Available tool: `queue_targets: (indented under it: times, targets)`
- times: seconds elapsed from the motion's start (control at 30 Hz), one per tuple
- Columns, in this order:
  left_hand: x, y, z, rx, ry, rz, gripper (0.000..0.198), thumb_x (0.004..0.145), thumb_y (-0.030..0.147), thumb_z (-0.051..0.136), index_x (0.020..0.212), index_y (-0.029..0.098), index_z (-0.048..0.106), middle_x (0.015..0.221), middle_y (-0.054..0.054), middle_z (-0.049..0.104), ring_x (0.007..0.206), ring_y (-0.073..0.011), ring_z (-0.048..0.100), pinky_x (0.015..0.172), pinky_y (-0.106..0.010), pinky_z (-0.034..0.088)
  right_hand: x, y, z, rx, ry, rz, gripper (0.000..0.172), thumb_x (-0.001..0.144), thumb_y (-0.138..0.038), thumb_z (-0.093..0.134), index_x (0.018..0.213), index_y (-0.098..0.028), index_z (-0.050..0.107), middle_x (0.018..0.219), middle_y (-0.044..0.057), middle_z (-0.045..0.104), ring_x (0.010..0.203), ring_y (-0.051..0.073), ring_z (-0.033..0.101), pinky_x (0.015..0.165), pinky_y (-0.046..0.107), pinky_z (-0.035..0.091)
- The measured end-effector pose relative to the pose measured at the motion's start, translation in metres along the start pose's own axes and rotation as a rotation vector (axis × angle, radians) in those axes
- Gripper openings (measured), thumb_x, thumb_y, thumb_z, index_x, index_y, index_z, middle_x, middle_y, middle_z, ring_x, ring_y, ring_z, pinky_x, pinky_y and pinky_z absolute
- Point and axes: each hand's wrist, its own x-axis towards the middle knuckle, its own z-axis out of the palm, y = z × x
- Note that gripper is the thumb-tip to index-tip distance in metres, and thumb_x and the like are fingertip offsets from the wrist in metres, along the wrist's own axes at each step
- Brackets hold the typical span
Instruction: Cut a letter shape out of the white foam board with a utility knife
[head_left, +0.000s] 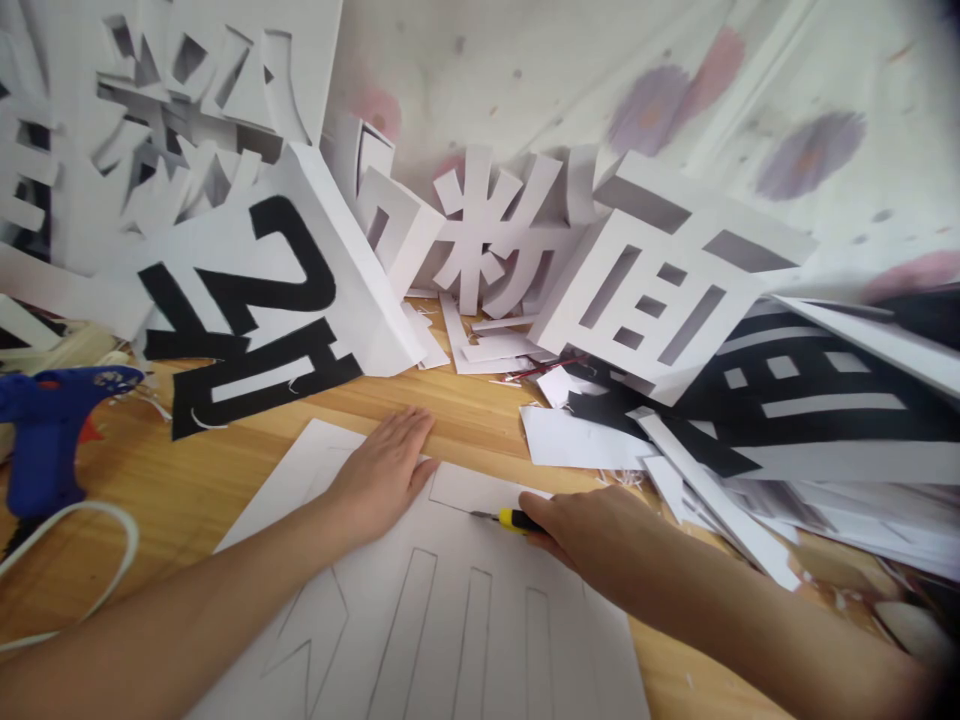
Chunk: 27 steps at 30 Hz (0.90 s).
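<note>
My left hand [382, 470] lies flat, fingers together and stretched out, pressing down a white sheet [450, 620] with outlined shapes drawn on it. My right hand [592, 530] is closed round a yellow utility knife [506, 518], its blade tip touching the sheet along a drawn line just right of my left hand. The sheet rests on a wooden floor [187, 480].
A blue glue gun [45, 430] with a white cord [90, 540] lies at the left. Large white and black cut-out characters [255, 300] lean at the back; paper offcuts [720, 470] pile up at the right. A flowered cloth [675, 90] hangs behind.
</note>
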Motion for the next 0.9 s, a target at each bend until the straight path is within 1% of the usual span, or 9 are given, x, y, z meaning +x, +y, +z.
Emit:
queue_targets:
  times: [0.1,0.2,0.43,0.53,0.63,0.8,0.9]
  targets:
    - [0.0,0.001,-0.001,0.0,-0.017,-0.007,0.051,0.09,0.036,0.032,0.132,0.006,0.034,0.141,-0.014,0.033,0.132,-0.0222,0.024,0.109,-0.04,0.021,0.0,0.002,0.001,0.02,-0.015,0.007,0.014,0.086,-0.025,0.044,0.073,-0.023,0.039,0.043,-0.009,0.041,0.029,0.008,0.025,0.038,0.024,0.007]
    - [-0.001,0.001,-0.002,0.017,-0.027,-0.009,0.051,0.091,0.036,0.031,0.132,0.006,0.033,0.142,-0.014,0.032,0.132,-0.0224,0.023,0.109,-0.04,0.021,-0.001,0.003,0.002,0.043,-0.018,0.01,0.014,0.087,-0.026,0.043,0.073,-0.023,0.04,0.043,-0.009,0.042,0.029,0.009,0.027,0.038,0.024,0.007]
    - [-0.001,-0.002,0.001,0.003,0.025,0.009,0.048,0.09,0.037,0.032,0.131,0.012,0.035,0.14,-0.012,0.036,0.131,-0.0217,0.026,0.108,-0.04,0.023,-0.004,0.002,-0.005,0.054,-0.087,0.045,0.015,0.087,-0.028,0.043,0.073,-0.022,0.043,0.043,-0.008,0.041,0.03,0.01,0.03,0.038,0.024,0.008]
    - [-0.001,-0.002,0.002,-0.002,0.026,0.012,0.048,0.09,0.037,0.031,0.131,0.012,0.035,0.141,-0.012,0.036,0.131,-0.0214,0.026,0.108,-0.04,0.023,-0.005,0.001,-0.008,0.041,-0.089,0.055,0.015,0.087,-0.028,0.044,0.074,-0.022,0.044,0.044,-0.007,0.042,0.031,0.01,0.031,0.038,0.024,0.009]
    - [-0.001,-0.002,0.002,0.009,0.021,0.003,0.049,0.09,0.037,0.032,0.132,0.012,0.034,0.141,-0.012,0.035,0.131,-0.0213,0.026,0.108,-0.039,0.023,-0.007,0.003,-0.006,0.046,-0.082,0.056,0.015,0.087,-0.029,0.045,0.074,-0.022,0.044,0.044,-0.007,0.042,0.031,0.01,0.03,0.038,0.023,0.009]
    - [-0.001,0.0,-0.001,0.026,-0.013,-0.015,0.051,0.091,0.036,0.031,0.133,0.008,0.033,0.142,-0.013,0.033,0.132,-0.0215,0.024,0.108,-0.039,0.022,-0.011,0.007,0.0,0.046,-0.022,0.021,0.017,0.087,-0.028,0.044,0.072,-0.023,0.04,0.042,-0.009,0.036,0.029,0.008,0.023,0.037,0.023,0.008]
    - [-0.001,0.001,-0.002,0.032,-0.024,-0.023,0.052,0.091,0.037,0.031,0.133,0.007,0.032,0.142,-0.013,0.031,0.133,-0.0224,0.023,0.108,-0.04,0.023,-0.014,0.008,0.001,0.04,-0.021,0.014,0.016,0.087,-0.027,0.044,0.072,-0.023,0.039,0.043,-0.009,0.037,0.03,0.008,0.023,0.037,0.023,0.009]
